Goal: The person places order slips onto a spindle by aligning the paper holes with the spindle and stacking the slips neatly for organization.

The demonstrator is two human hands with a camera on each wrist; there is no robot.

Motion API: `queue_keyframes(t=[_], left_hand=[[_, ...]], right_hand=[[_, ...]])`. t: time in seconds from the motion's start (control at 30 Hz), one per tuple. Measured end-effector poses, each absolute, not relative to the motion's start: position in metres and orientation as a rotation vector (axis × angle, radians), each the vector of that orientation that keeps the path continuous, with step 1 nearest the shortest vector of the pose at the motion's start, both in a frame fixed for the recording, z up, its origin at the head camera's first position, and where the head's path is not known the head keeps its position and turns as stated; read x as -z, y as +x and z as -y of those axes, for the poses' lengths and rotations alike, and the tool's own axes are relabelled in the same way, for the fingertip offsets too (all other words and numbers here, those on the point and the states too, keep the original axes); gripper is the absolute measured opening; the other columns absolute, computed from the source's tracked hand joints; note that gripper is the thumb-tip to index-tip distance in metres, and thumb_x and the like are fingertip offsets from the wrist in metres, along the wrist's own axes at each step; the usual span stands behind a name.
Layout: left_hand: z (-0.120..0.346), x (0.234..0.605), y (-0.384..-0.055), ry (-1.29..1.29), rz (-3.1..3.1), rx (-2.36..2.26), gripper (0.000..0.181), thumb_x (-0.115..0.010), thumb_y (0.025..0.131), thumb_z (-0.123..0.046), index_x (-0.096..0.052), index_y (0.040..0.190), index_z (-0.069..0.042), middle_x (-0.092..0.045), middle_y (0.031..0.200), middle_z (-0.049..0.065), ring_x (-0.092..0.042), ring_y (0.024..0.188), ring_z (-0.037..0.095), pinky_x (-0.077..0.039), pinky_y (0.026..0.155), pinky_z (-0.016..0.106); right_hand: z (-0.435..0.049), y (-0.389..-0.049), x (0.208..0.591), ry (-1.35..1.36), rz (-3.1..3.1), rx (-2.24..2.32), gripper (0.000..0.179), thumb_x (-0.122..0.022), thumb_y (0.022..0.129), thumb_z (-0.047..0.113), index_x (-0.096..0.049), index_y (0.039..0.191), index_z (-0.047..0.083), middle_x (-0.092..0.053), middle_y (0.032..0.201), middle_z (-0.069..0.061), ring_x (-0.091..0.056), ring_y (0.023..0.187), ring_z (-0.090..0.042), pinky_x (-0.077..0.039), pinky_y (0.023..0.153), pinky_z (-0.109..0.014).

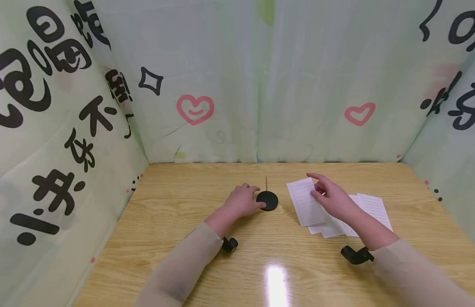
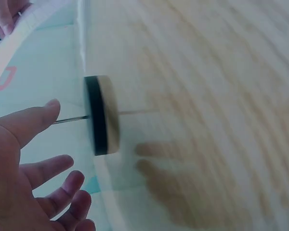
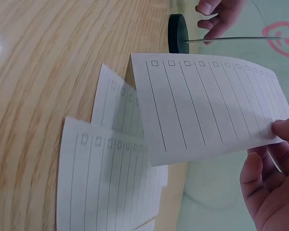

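Note:
A bill spike, a round black base point(image 1: 269, 201) with a thin upright metal rod point(image 3: 231, 39), stands on the wooden table. Just left of it, my left hand point(image 1: 242, 200) is spread, its thumb overlapping the edge of the base in the head view. The left wrist view shows the fingers point(image 2: 48, 173) apart with nothing held between them. My right hand point(image 1: 334, 198) pinches one lined sheet of paper with small checkboxes point(image 3: 207, 103) at its edge, between thumb and fingers. That sheet is raised and slightly bent, to the right of the spike.
Several more lined sheets point(image 1: 375, 209) lie overlapping under and beside my right hand. Printed cloth point(image 1: 222, 55) stands along the back and sides of the table point(image 1: 176, 187). A black wrist camera point(image 1: 230, 244) is at my left sleeve, another point(image 1: 356, 256) at my right.

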State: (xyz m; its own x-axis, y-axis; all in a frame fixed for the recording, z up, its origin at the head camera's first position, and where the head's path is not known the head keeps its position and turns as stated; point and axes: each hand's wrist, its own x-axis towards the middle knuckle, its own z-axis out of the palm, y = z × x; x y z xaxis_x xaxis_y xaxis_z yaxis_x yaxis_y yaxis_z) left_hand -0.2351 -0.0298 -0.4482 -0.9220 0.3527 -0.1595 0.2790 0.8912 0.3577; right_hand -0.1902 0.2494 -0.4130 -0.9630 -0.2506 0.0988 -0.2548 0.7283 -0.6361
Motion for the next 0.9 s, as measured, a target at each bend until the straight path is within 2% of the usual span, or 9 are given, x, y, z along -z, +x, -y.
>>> queue_keyframes(t=[0.23, 0.5, 0.9], left_hand=[[0.037, 0.435, -0.231, 0.470, -2.846, -0.612, 0.057, -0.060, 0.095, -0.052, -0.053, 0.144, -0.022, -0.054, 0.132, 0.005, -0.050, 0.122, 0.027, -0.046, 0.096, 0.040], [0.043, 0.423, -0.226, 0.473, -2.851, -0.813, 0.053, -0.059, 0.097, -0.049, -0.055, 0.142, -0.022, -0.056, 0.129, 0.004, -0.053, 0.120, 0.025, -0.046, 0.096, 0.041], [0.036, 0.408, -0.222, 0.419, -2.817, -1.150, 0.043, -0.057, 0.100, -0.044, -0.062, 0.134, -0.019, -0.060, 0.118, -0.001, -0.056, 0.102, 0.019, -0.049, 0.083, 0.035]], right_hand=[[-0.237, -0.194, 0.413, 0.430, 2.882, -1.115, 0.053, -0.053, 0.101, 0.006, -0.036, 0.151, 0.004, -0.060, 0.098, -0.011, -0.050, 0.085, -0.024, -0.043, 0.072, -0.037], [-0.221, -0.197, 0.410, 0.411, 2.856, -1.171, 0.053, -0.054, 0.101, 0.007, -0.036, 0.151, 0.007, -0.061, 0.100, -0.012, -0.049, 0.085, -0.025, -0.042, 0.070, -0.037], [-0.200, -0.199, 0.406, 0.375, 2.772, -1.329, 0.052, -0.054, 0.102, 0.007, -0.037, 0.151, 0.009, -0.063, 0.106, -0.015, -0.053, 0.089, -0.025, -0.044, 0.072, -0.035]])
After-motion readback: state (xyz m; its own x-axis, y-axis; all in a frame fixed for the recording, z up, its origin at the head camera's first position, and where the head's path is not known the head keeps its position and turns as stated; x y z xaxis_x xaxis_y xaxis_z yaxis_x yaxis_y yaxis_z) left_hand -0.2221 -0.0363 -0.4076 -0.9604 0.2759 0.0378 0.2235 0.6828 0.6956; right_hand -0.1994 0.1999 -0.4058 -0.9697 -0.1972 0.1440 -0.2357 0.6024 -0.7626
